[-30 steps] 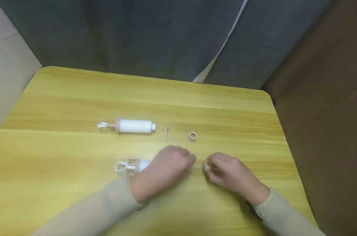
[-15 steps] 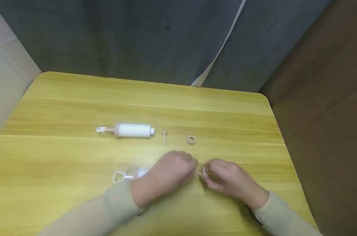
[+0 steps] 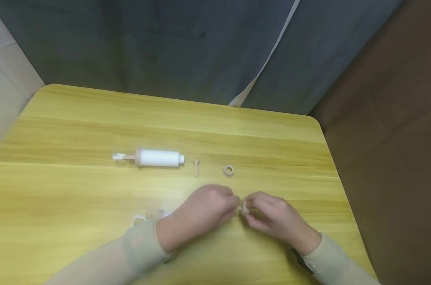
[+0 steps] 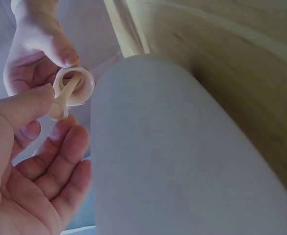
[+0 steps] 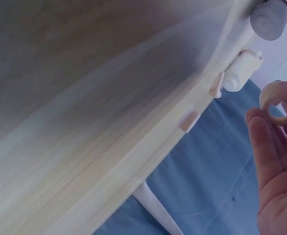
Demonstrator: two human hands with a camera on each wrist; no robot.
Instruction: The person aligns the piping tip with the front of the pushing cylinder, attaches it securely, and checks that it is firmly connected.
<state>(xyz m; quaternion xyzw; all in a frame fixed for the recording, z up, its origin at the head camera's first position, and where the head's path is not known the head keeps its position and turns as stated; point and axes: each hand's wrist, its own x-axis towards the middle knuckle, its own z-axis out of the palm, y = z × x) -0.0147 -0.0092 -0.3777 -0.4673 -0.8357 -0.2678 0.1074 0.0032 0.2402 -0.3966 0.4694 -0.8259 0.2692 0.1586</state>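
Between its thumb and fingertips my left hand [image 3: 205, 206] pinches a small beige nozzle [image 4: 71, 89] with a thin tube and a flared end. My right hand [image 3: 276, 213] grips a pale ring-shaped cap [image 4: 89, 87] by its rim, facing the left hand. In the left wrist view the nozzle's tube reaches into the cap's opening. A white syringe-like cylinder [image 4: 158, 147] looms large beside the left hand there. In the head view, the left forearm covers most of it, leaving its clear-and-white handle end [image 3: 155, 215] showing.
Farther back on the wooden table [image 3: 76, 126] lies another white syringe-like cylinder [image 3: 160, 158] with a loop handle. To its right are a second small beige nozzle [image 3: 196, 169] and a beige ring [image 3: 225, 171]. A dark curtain [image 3: 165, 47] hangs behind the table.
The right hand has come in leftward with the cap, closing the gap to the left hand's nozzle. The head view has shifted slightly, and more of the near cylinder is hidden by the left arm.
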